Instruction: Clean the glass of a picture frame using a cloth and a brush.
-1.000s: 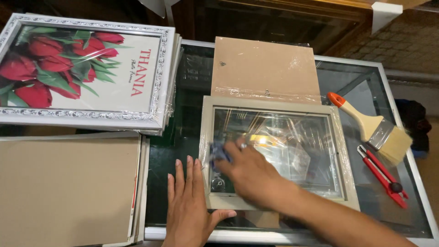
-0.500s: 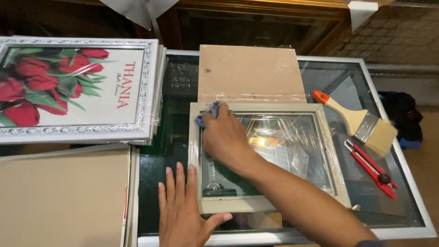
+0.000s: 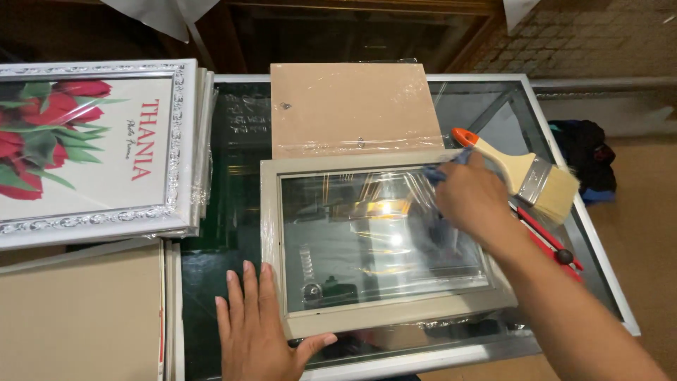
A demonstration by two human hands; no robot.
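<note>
Head view: a glass-topped worktop (image 3: 233, 127) with a pale metal edge is seen from above, with framing goods spread across it. At far left a stack of white ornate frames (image 3: 92, 152) is topped by a print of red tulips; below it lies a pile of brown backing boards (image 3: 77, 317). At the centre a beige picture frame (image 3: 381, 236), partly sheathed in clear plastic film, lies flat with its long axis running left to right, its glass (image 3: 360, 240) facing up. A loose backing board (image 3: 352, 109) wrapped in film rests just behind it, touching its far edge. The right hand (image 3: 472, 197) is pressed onto the upper right corner of the glass, fingers closed around a small blue cloth (image 3: 434, 173) that shows at the fingertips. The left hand (image 3: 257, 331) is laid flat and open, fingers spread, on the worktop against the frame's near left corner, the thumb along its lower edge. The rest of the glass therefore lies to the left of and nearer than the cloth-holding hand. A wide paintbrush (image 3: 525, 173) with an orange-tipped handle lies just right of that hand, a red utility knife (image 3: 553, 243) beside it.
</note>
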